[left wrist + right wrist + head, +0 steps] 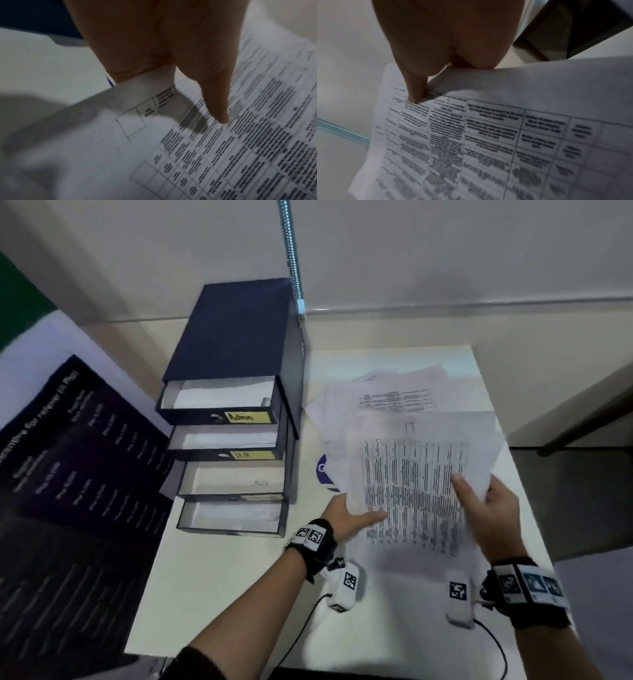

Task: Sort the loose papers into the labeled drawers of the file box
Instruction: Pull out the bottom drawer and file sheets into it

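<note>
A printed sheet with a dense table [414, 484] and a handwritten "IT" at its top is held above the white table by both hands. My left hand [352, 517] pinches its left edge, thumb on top [216, 105]. My right hand [486, 508] pinches the right edge, thumb across the print [414, 89]. The sheet [223, 155] [488, 135] fills both wrist views. Further loose papers [387, 395] lie fanned out behind it. The dark blue file box [236, 337] stands to the left with several drawers pulled out; the top one is labeled Admin [245, 417], the second label [253, 455] is blurred.
A dark printed poster [75, 460] leans at the left of the white table [222, 594]. A metal conduit [291, 258] runs up the wall behind the box. A blue round mark [323, 470] shows under the papers. The table's right edge drops to dark floor [575, 491].
</note>
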